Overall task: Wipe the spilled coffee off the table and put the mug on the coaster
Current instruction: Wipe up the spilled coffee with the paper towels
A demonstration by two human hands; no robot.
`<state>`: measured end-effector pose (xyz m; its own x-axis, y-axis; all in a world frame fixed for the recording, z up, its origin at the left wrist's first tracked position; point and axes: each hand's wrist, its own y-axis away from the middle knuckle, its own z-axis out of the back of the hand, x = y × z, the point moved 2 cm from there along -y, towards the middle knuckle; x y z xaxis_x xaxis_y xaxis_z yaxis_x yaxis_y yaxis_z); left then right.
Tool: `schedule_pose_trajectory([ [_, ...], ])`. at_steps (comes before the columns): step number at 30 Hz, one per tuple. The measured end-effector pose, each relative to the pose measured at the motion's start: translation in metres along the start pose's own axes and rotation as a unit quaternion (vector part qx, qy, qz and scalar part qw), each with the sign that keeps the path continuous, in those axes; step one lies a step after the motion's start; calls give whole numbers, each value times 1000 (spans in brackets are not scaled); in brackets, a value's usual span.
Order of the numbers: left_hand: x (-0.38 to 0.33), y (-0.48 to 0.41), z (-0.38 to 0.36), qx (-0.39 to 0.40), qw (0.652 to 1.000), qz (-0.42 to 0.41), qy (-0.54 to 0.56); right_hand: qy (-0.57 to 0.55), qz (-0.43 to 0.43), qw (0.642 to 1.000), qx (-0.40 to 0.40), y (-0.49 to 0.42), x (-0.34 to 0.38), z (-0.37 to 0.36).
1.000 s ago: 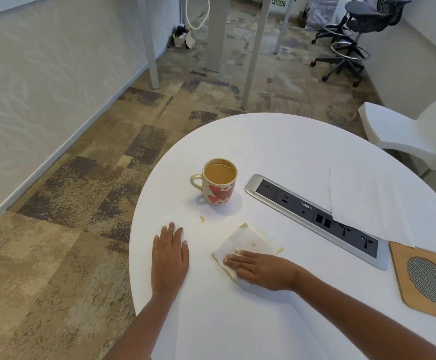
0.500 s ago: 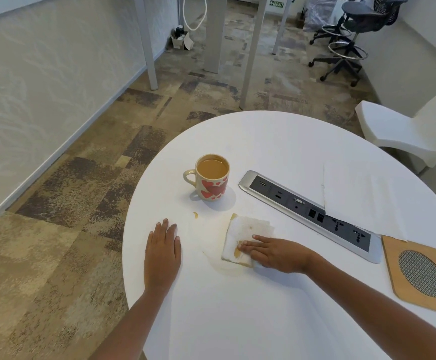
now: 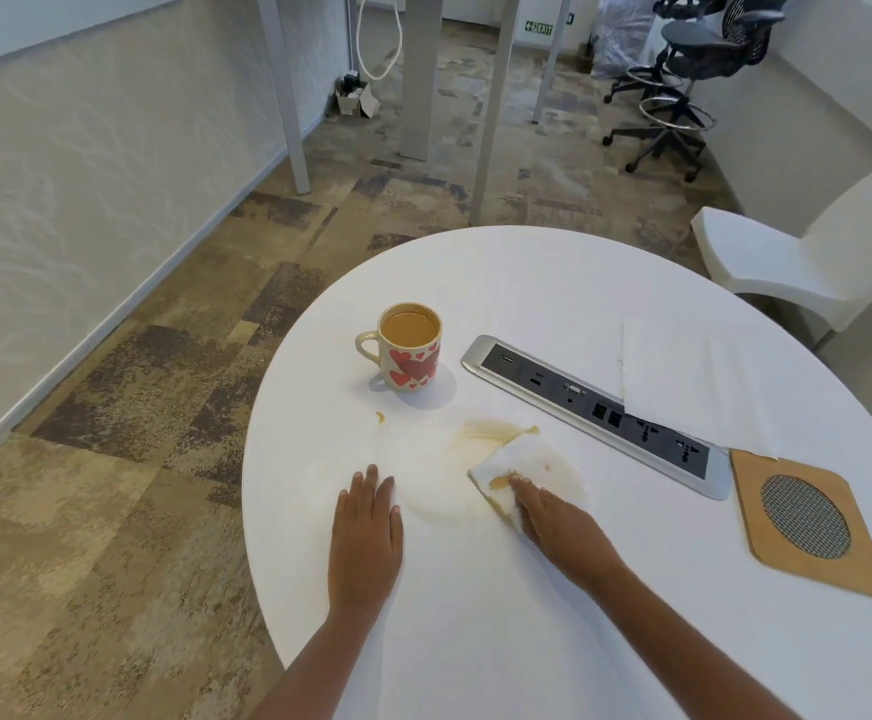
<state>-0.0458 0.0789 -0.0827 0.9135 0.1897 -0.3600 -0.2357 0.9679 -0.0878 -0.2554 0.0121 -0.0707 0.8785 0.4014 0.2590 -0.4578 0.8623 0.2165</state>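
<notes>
- clearly the wiping step is in hand — the right hand (image 3: pixel 553 522) presses flat, fingers together, on a folded paper towel (image 3: pixel 519 467) that is already stained brown, on the white table (image 3: pixel 527 641).
- the left hand (image 3: pixel 366 532) lies palm down on the table, fingers straight and close together, holding nothing.
- a thin coffee film (image 3: pixel 441 504) shows between the two hands, a wet smear (image 3: pixel 485 431) lies just beyond the towel, and a small drop (image 3: pixel 380 417) sits near the mug.
- the mug (image 3: pixel 407 348), with red hearts and nearly full, stands upright, well apart from the wooden coaster (image 3: pixel 813 517) at the right, beyond the power strip (image 3: pixel 595 407).
- next, i judge — the towel must pass over the film, the smear and the drop; only then comes the mug, carried level because it is so full.
</notes>
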Motion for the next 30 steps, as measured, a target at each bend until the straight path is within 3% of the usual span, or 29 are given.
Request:
schedule_pose_trajectory([
  [4, -5, 11, 0, 2, 1000, 4, 3, -40, -105, 993, -22, 12, 34, -6],
  [8, -1, 15, 3, 22, 999, -2, 26, -141, -147, 977, -56, 17, 50, -1],
  [12, 9, 9, 9, 17, 999, -13, 45, -339, -202, 908, -140, 14, 38, 26],
  [17, 16, -9, 17, 38, 998, -9, 46, -375, -242, 863, -238, -2, 18, 58],
  [19, 20, -19, 17, 28, 999, -11, 35, -339, -247, 869, -263, -12, 20, 63],
  [21, 19, -26, 20, 58, 998, -12, 21, -251, -249, 898, -261, -24, 28, 65],
  [25, 26, -37, 22, 57, 996, -75, -7, -65, -184, 962, -193, -47, 45, 49],
  [30, 38, -50, 12, 27, 995, -97, 20, 27, -137, 986, -93, -53, 50, 19],
])
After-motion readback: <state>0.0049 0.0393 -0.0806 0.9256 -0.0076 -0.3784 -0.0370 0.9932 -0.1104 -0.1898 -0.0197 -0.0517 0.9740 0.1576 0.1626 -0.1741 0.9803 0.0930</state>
